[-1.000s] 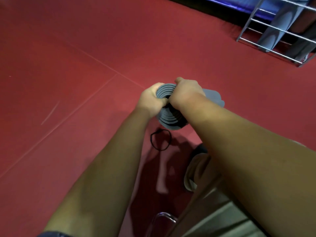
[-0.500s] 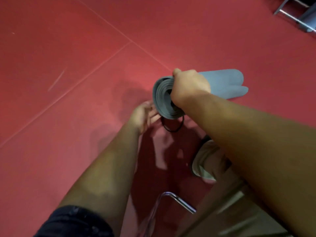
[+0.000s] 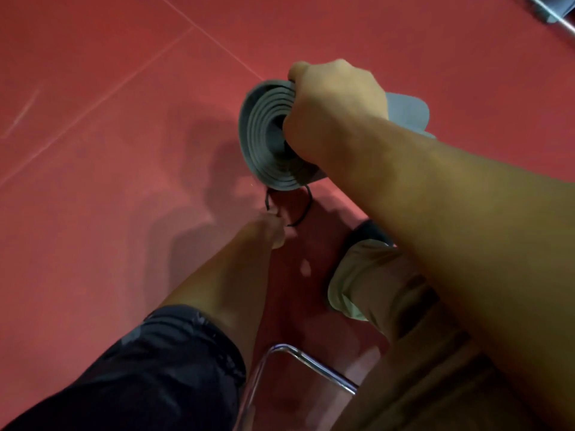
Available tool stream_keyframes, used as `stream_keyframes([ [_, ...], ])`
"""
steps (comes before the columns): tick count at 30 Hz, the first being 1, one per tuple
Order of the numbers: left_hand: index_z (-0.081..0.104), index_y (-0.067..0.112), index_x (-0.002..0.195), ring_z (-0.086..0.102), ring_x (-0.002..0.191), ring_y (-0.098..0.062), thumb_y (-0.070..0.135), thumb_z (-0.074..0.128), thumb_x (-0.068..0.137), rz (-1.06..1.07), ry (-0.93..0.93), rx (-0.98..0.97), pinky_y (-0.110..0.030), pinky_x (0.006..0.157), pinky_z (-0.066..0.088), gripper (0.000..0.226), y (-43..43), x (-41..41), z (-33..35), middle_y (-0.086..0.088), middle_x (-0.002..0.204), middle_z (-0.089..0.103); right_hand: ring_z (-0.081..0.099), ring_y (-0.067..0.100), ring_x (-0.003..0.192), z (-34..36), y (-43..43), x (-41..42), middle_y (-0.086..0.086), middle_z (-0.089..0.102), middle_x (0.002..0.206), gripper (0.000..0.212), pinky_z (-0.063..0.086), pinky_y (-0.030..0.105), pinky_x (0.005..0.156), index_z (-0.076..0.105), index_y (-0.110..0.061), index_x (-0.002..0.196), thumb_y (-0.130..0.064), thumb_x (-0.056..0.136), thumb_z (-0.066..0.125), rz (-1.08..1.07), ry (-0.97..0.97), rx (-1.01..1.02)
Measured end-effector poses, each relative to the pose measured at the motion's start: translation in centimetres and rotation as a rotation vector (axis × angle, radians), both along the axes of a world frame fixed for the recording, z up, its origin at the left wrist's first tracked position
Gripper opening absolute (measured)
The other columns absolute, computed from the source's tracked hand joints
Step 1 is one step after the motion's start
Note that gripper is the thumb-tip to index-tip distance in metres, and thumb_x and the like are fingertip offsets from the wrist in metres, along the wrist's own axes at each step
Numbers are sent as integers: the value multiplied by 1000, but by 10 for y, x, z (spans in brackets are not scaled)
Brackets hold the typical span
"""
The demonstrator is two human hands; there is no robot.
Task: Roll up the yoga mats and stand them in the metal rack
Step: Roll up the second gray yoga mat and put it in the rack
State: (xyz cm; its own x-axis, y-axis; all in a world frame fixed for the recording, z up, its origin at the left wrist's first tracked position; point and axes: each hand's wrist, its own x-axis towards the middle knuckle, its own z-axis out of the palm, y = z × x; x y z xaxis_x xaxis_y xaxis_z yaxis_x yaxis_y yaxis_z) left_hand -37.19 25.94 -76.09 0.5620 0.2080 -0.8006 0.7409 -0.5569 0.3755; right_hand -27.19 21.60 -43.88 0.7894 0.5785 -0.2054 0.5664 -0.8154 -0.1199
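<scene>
Chrome tube (image 3: 298,359) nearest, bottom centre. Left hand (image 3: 273,228) next, down at black band (image 3: 310,204) on red floor (image 3: 124,213). Blur hides whether our fingers pinch it; we judge it is meant to bind the roll. Right hand (image 3: 336,113) beyond, clenched over rolled grey mat (image 3: 264,141), preventing uncoiling. Metal rack (image 3: 563,24) far right, well apart.

To our left the red floor (image 3: 93,213) lies wide open, with room for hands to sweep. Ahead, the rolled mat (image 3: 264,135), gripped by our right hand (image 3: 336,110), hangs over the black band (image 3: 303,209), leaving a low gap where our left hand (image 3: 273,228) reaches. Close by, a chrome tube (image 3: 311,365) and our trouser leg (image 3: 373,281) crowd the right side. The rack (image 3: 560,23) sits well apart, top right.
</scene>
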Motion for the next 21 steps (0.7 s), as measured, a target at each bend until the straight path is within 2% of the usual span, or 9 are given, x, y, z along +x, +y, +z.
stream_keyframes([
  [2,32,24,168,10,165,-31,16,55,101,-110,18,80,-38,131,23,71,2,-8,-9,-6,180,-1,49,37,91,-5,-1,-3,9,56,104,40,41,41,72,60,-21,135,-25,95,60,13,3,11],
  [4,38,30,165,9,165,-30,18,61,99,-75,59,93,-40,131,23,71,5,-6,-14,-2,180,1,45,35,88,-7,-3,-5,6,47,98,39,40,40,71,60,-19,134,-24,96,58,33,-4,12],
  [7,44,27,162,23,161,-35,32,63,103,43,59,84,-43,130,25,63,3,-6,-14,-4,177,21,43,35,87,-7,-4,-7,5,45,96,39,38,40,71,58,-17,135,-22,96,57,49,-18,13],
  [10,56,28,153,50,144,-39,48,50,105,-79,67,91,-54,121,40,52,-1,-14,-12,-10,159,52,41,35,88,-8,-3,-13,5,42,92,39,39,41,70,56,-16,135,-19,96,57,45,-3,2],
  [13,38,28,165,49,145,-38,26,54,107,-295,69,203,-49,120,42,61,-4,-21,-19,-15,165,42,40,34,89,-11,-4,-17,3,39,89,38,41,43,71,56,-16,133,-16,96,57,43,18,-3],
  [15,40,18,163,50,145,-37,27,55,106,-214,121,223,-47,118,45,60,-6,-25,-14,-15,164,44,41,33,89,-13,-5,-19,2,37,83,37,41,43,70,56,-16,133,-16,96,57,43,30,-7],
  [17,38,2,162,49,147,-35,22,58,105,-5,72,167,-44,118,45,63,-9,-26,-10,-18,164,43,42,33,89,-13,-7,-21,0,33,79,36,41,43,69,56,-17,132,-17,96,57,49,36,-18],
  [19,50,-3,153,53,144,-36,17,58,105,-27,40,101,-44,115,47,53,-15,-34,-8,-20,158,51,42,33,88,-13,-8,-22,0,33,78,35,41,42,69,57,-17,130,-17,95,56,53,38,-28],
  [21,67,2,138,61,135,-36,17,64,102,-61,126,42,-45,107,52,39,-17,-33,-10,-16,145,65,43,34,87,-13,-10,-22,-1,33,77,35,41,42,70,57,-17,130,-16,95,56,50,37,-29],
])
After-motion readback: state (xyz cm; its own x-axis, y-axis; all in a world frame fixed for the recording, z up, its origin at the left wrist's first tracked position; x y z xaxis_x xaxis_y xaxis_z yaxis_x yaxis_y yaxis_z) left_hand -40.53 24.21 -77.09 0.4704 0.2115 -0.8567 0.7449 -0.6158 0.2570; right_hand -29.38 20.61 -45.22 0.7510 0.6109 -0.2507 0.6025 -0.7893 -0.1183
